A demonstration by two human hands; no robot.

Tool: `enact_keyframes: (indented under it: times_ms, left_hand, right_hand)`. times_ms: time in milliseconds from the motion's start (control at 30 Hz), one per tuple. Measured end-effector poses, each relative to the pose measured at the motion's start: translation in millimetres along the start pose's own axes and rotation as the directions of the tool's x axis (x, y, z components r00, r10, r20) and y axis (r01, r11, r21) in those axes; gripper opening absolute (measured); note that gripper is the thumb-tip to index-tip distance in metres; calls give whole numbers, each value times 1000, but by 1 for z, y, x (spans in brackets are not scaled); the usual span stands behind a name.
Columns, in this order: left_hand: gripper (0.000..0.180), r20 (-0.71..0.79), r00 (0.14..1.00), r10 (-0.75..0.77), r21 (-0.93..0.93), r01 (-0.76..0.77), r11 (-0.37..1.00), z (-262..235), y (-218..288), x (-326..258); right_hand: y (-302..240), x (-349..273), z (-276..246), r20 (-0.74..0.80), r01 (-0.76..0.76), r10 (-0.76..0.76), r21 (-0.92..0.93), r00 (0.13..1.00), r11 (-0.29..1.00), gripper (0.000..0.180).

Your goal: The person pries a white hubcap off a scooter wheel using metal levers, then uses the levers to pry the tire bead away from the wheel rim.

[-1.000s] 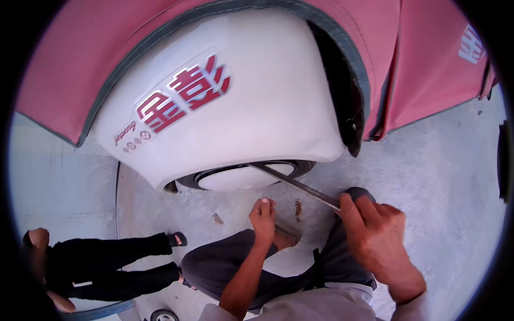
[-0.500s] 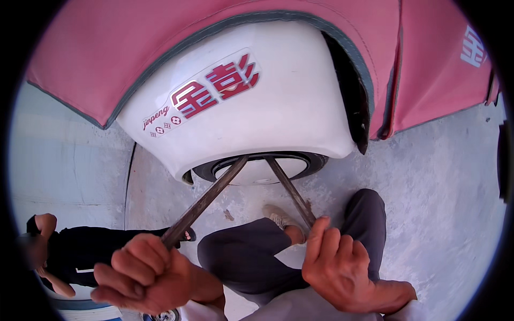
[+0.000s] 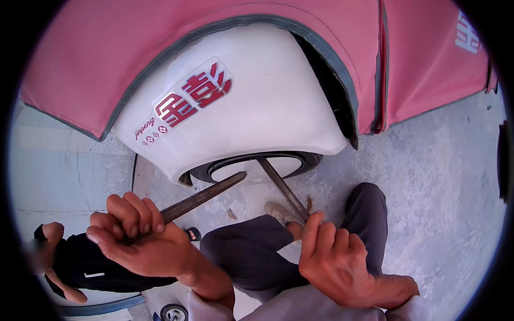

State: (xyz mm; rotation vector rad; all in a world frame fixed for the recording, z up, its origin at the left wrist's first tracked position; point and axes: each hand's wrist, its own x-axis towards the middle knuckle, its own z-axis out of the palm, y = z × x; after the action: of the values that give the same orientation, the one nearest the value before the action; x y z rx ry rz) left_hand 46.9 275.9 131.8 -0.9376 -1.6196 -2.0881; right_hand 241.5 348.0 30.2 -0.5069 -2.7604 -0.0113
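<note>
My left hand [image 3: 140, 232] is wrapped around a dark, worn metal tire lever [image 3: 206, 197]. The lever's free tip is in the air, in front of the wheel's white disc [image 3: 289, 166]. A second tire lever [image 3: 282, 186] is gripped in my right hand [image 3: 336, 259], with my index finger lying along it. Its far end reaches the upper edge of the wheel, beside the black tire [image 3: 311, 162]. That wheel sits partly hidden under a white fender [image 3: 262, 101] bearing a red-lettered sticker.
Pink fabric with grey trim [image 3: 176, 27] covers the vehicle above the fender. A person in black [image 3: 107, 257] is at the lower left. Near the bottom edge lies a small wheel [image 3: 174, 312]. My bent knees [image 3: 367, 214] are on either side below the vehicle, over grey concrete [image 3: 439, 176].
My left hand has drawn its lever away from the wheel, tilting it flatter and moving up. The right lever stays at the wheel. My view has shifted slightly right.
</note>
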Motion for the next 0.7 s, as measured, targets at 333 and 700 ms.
enact_keyframes:
  times_ms: [333,700]
  left_hand:
    - [25,109,994,14,-164,4,987,4,5,8]
    - [32,183,970,159,451,-226,863,36,-21,-32]
  right_hand:
    - [13,0,2,-4,30,-30,11,1000,999,43]
    - [19,1,2,26,44,-45,24,999,999,37]
